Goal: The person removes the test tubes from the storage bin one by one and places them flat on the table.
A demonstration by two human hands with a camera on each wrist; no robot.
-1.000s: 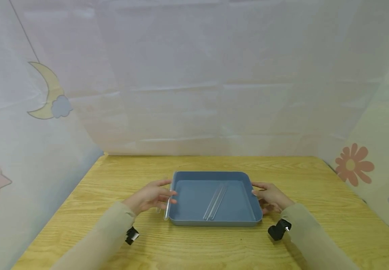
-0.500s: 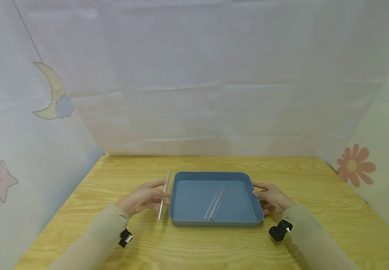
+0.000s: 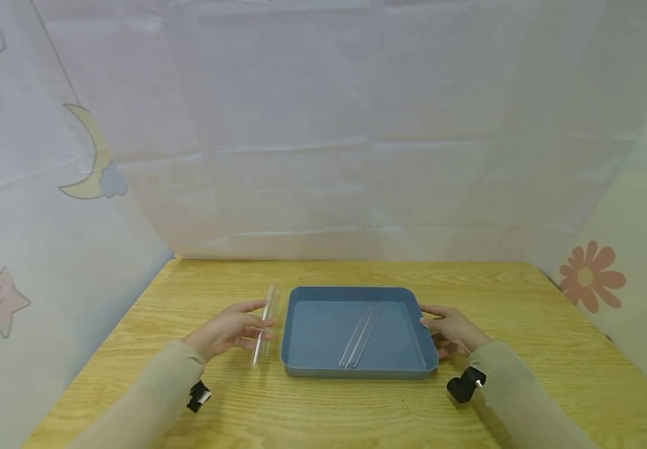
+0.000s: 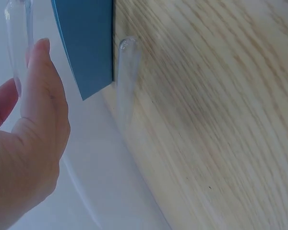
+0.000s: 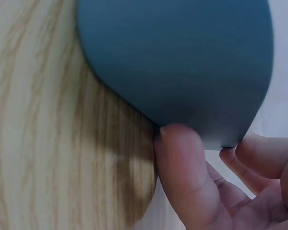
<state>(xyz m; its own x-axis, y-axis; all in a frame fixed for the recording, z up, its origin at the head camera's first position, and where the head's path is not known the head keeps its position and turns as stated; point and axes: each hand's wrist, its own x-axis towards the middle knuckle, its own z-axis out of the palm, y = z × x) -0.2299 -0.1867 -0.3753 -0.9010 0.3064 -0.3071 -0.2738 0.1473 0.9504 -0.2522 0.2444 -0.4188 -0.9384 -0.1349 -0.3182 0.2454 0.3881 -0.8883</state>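
Note:
A clear test tube [image 3: 258, 348] is pinched lengthwise between the thumb and fingers of my left hand [image 3: 228, 330], just left of the tray. Its rounded end shows in the left wrist view. Beneath it, a second clear tube [image 4: 127, 76] lies on the table alongside the tray's left wall. Two more clear tubes [image 3: 359, 337] lie close together, slanted, on the floor of the blue-grey rectangular tray [image 3: 315, 333]. At the tray's right side, my right hand [image 3: 454, 330] holds its wall near the rim; the right wrist view shows fingertips [image 5: 180, 143] pressed against the outside.
The wooden table [image 3: 323, 411] extends around the tray on all sides. Pale sheets with printed drawings [image 3: 301, 125] stand behind and to both sides of it. A black camera [image 3: 466, 383] sits at my right wrist.
My left hand has moved leftward from the tray's left rim, carrying the tube with it. The right hand and the tray stay in place, and the tubes in the tray have not moved.

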